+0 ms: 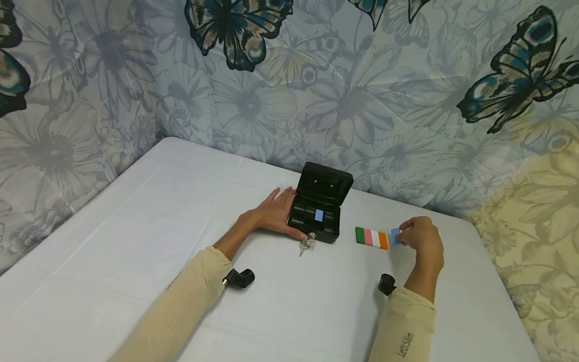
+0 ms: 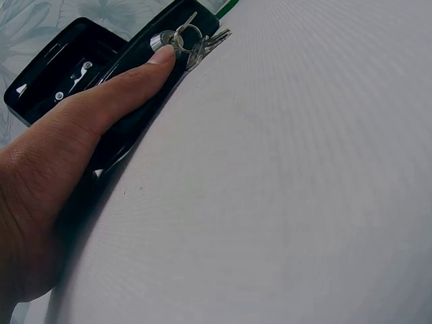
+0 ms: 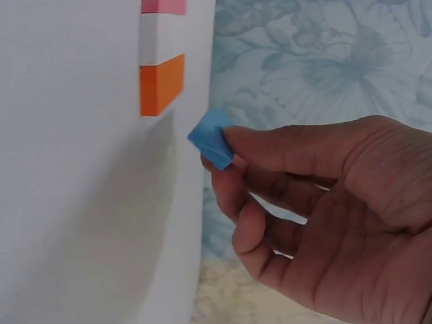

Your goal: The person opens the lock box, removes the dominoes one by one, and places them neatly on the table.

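My left hand (image 1: 277, 212) rests on the left side of a small black cash box (image 1: 335, 234) with its lid raised. The fingers stretch along the side, and the thumb lies across the front near the lock (image 2: 162, 40). A ring of keys (image 1: 304, 245) hangs from the lock. A light blue block (image 1: 318, 215) lies inside the box. To the right, my right hand (image 1: 420, 235) pinches another blue block (image 3: 213, 140) between thumb and fingertips, just above the table. That block is close to the orange block (image 1: 383, 240) at the end of a row.
The row also has a green block (image 1: 360, 235), a pink block (image 1: 368, 237) and a white block (image 1: 376, 239), side by side right of the box. A white-covered table (image 1: 289, 311) bears everything. A butterfly-patterned curtain (image 1: 253, 100) hangs behind the table's far edge.
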Demonstrator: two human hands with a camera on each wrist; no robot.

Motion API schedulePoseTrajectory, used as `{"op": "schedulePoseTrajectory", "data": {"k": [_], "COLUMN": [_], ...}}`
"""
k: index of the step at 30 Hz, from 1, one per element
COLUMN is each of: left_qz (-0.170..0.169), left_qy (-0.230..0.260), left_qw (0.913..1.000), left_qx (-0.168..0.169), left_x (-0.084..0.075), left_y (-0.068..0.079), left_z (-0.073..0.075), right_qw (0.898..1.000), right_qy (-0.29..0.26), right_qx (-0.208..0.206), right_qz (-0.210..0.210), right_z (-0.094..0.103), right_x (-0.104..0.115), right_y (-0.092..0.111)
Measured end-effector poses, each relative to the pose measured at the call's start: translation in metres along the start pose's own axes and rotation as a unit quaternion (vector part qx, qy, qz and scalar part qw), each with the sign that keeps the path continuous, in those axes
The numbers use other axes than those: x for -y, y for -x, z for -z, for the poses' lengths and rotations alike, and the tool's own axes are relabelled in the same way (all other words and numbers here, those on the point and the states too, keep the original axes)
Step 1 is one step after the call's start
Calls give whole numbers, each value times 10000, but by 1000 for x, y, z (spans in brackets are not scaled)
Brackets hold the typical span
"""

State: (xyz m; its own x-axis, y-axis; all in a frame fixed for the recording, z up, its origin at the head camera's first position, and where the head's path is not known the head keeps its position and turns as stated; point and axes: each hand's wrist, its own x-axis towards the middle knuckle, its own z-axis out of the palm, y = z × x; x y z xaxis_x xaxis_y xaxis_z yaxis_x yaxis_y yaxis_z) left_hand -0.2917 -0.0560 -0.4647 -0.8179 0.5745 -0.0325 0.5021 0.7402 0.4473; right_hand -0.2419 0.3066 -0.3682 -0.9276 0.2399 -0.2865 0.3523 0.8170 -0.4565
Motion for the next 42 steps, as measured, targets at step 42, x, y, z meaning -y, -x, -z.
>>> {"op": "schedulePoseTrajectory", "data": {"k": [42], "left_qz": [19], "left_qy": [1], "left_qw": [10000], "left_qx": [40], "left_x": [1], "left_y": [0], "left_z": [1], "right_qw": [9972], "right_qy": [41], "right_qx": [723], "right_qz": [188], "right_z": [-6], "right_x": [-8], "right_y": [-9]}}
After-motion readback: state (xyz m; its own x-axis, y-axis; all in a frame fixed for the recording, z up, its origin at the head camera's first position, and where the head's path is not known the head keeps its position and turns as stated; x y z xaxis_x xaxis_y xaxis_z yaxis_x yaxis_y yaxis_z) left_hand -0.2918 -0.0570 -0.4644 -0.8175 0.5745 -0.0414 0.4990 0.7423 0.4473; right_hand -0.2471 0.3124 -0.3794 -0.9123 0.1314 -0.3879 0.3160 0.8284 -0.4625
